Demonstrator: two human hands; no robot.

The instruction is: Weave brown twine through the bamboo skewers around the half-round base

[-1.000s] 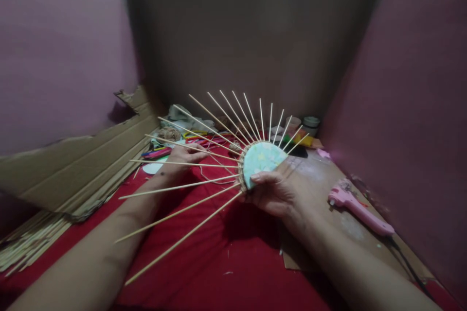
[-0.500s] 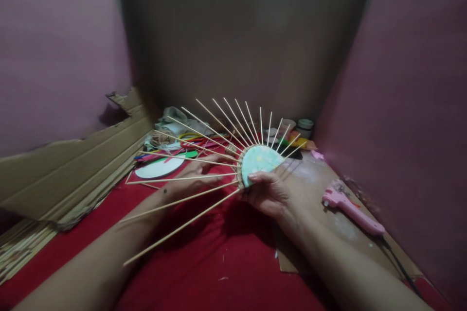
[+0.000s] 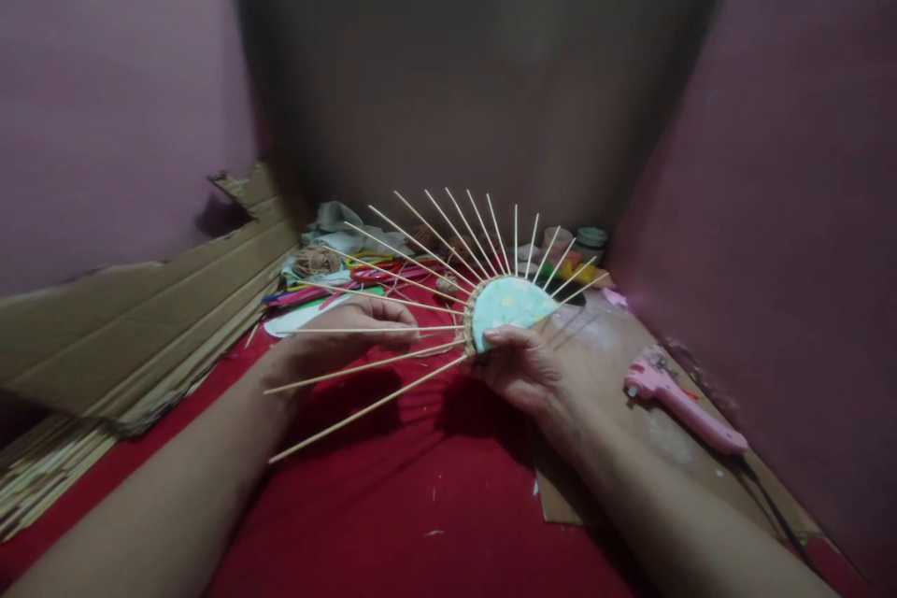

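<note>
My right hand grips the lower edge of a light-green patterned half-disc, thumb on its face. Many thin wooden sticks fan out from its curved edge, and brown twine is woven between them along that edge. My left hand is behind the left-hand sticks, its fingers pinched together. A thin strand of twine runs from near those fingertips toward the woven edge; the exact grip is partly hidden. Just beyond the sticks sits a small ball of twine.
A pink glue gun lies on a cardboard sheet at right, its cord trailing forward. Scissors, a larger twine ball and a jar are at the back. Cardboard leans at left over red cloth.
My left hand has drawn back toward me and up, its fingers now pinched closer together. The fan of sticks has turned slightly in my right hand, and the whole view has shifted a little.
</note>
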